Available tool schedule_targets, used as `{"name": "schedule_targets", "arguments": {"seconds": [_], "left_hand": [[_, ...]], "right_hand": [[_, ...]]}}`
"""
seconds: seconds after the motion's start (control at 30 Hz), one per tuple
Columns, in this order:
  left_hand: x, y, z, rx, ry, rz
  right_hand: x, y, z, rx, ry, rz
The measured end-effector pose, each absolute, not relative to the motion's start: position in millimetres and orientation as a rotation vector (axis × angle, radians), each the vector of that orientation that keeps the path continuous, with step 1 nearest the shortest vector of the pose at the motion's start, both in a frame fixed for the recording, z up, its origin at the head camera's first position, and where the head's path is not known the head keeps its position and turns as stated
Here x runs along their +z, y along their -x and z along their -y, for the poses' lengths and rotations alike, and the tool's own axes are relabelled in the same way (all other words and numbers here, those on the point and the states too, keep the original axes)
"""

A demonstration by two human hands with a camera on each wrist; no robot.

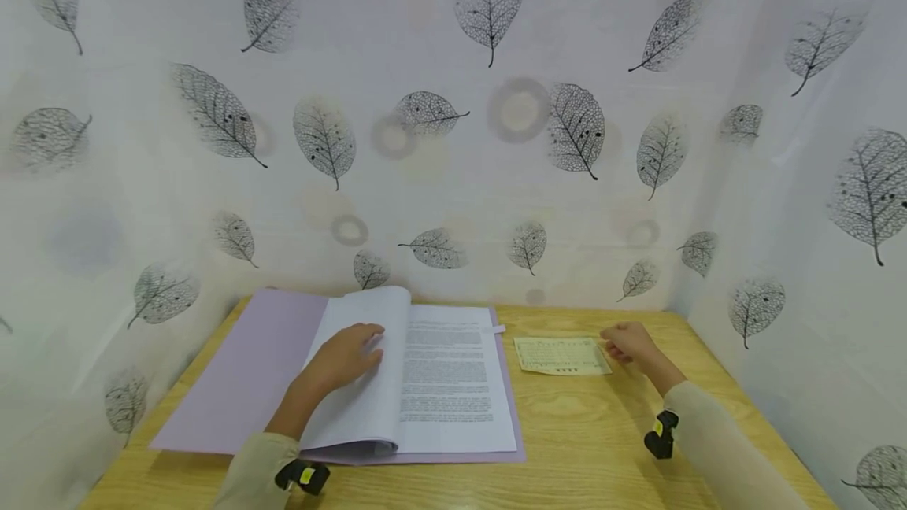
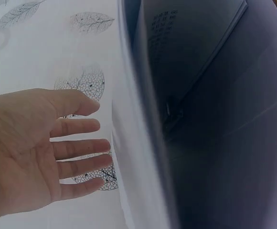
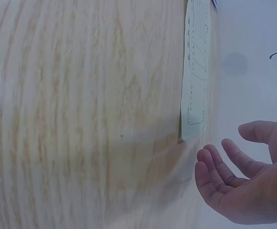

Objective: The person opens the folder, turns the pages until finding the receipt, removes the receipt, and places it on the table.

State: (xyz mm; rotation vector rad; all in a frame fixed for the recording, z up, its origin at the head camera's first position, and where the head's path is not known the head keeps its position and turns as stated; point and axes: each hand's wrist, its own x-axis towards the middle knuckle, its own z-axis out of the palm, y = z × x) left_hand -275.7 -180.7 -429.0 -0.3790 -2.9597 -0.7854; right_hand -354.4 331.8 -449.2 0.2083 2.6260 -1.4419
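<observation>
A purple folder [image 1: 248,372] lies spread on the table with printed sheets [image 1: 453,368] inside. Part of the stack curves up as turned pages [image 1: 386,408] near the middle. Over these pages is my left hand [image 1: 340,360]; the left wrist view shows its fingers [image 2: 83,147] straight and spread beside the raised sheets [image 2: 143,143], holding nothing. A pale green printed slip [image 1: 563,356] lies right of the folder. My right hand [image 1: 633,345] is just past the slip's right end. Its fingers [image 3: 217,174] are loosely bent and apart from the slip in the right wrist view.
The wooden table [image 1: 581,431] ends at a leaf-patterned curtain [image 1: 453,179] at the back and sides. A small white tab [image 1: 494,329] sticks out at the folder's right edge. Each wrist wears a black camera mount.
</observation>
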Motion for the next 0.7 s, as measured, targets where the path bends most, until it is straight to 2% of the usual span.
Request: {"name": "schedule_targets", "arguments": {"seconds": [0.3,0.7], "left_hand": [[-423,288,186,-0.763,0.449,2.845],[-414,323,164,-0.485,0.614,2.581]], "right_hand": [[-433,362,-308,-1.339,-0.049,-2.767],[-405,381,-220,-1.380,0.443,-2.870]]}}
